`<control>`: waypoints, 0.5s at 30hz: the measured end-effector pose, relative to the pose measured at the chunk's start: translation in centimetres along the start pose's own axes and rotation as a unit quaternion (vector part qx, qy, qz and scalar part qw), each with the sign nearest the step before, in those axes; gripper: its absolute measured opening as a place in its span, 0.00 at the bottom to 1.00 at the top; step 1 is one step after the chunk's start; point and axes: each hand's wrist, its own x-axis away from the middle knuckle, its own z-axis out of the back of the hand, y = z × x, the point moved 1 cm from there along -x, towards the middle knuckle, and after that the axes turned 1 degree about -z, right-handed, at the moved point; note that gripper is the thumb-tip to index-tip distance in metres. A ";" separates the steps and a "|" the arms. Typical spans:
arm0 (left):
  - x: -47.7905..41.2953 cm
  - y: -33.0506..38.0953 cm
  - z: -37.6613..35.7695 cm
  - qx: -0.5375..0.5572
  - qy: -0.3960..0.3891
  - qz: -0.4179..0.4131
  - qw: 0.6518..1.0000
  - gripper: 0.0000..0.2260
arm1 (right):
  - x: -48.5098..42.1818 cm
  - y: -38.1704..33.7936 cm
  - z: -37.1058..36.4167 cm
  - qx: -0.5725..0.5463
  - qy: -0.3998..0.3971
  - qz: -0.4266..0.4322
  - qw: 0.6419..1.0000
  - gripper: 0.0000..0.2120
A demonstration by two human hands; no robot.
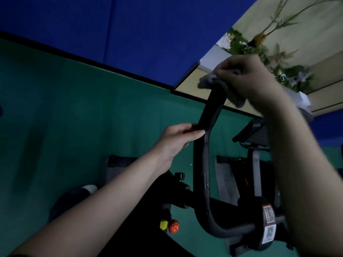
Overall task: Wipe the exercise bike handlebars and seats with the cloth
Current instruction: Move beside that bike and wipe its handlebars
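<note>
Fingers [227, 70] of the right hand [246, 82] are curled tight around a grey cloth [206, 80], and that cloth is pressed over the very top end of the black handlebar [201, 164]. Lower down, the same bar is pinched between the thumb and fingers [196, 134] of the left hand [174, 143], just above the bend in the grip. So the bar is steadied from below while its tip is worked. The right hand is smeared with blur, and a wiping stroke is judged to be under way.

How far along? Early to middle, it is reckoned. Only this one upright grip is being covered. The long run of tube curving down to the clamp with its stickers [269, 227] is not touched by the cloth at this moment. No seat is in view at all, so that part is taken to be left to do. Which stretches have already been cleaned cannot be told: in this dim light no streak, dust or damp patch can be made out.

As for looks, the cloth is soft and bunched. One wad spills out to the left of the fist and another fold hangs beneath it. The handlebar is a matt black looped tube, with a device holder [254, 132] just beside it and an orange knob [173, 226] low down over the green floor [74, 108].
</note>
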 end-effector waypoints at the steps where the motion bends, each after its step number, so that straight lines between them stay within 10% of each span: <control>1: 0.1 0.0 0.0 -0.002 0.001 0.004 1.000 0.11 | 0.6 0.5 -0.7 -0.074 0.026 -0.020 0.997 0.08; 7: 0.2 0.4 0.2 -0.012 0.002 0.028 1.000 0.10 | 2.1 2.3 -3.6 -0.448 0.102 -0.146 0.876 0.10; 15: 0.6 0.9 -0.1 -0.010 0.019 0.034 0.999 0.20 | 3.1 2.7 -6.4 -0.564 0.125 -0.221 0.786 0.12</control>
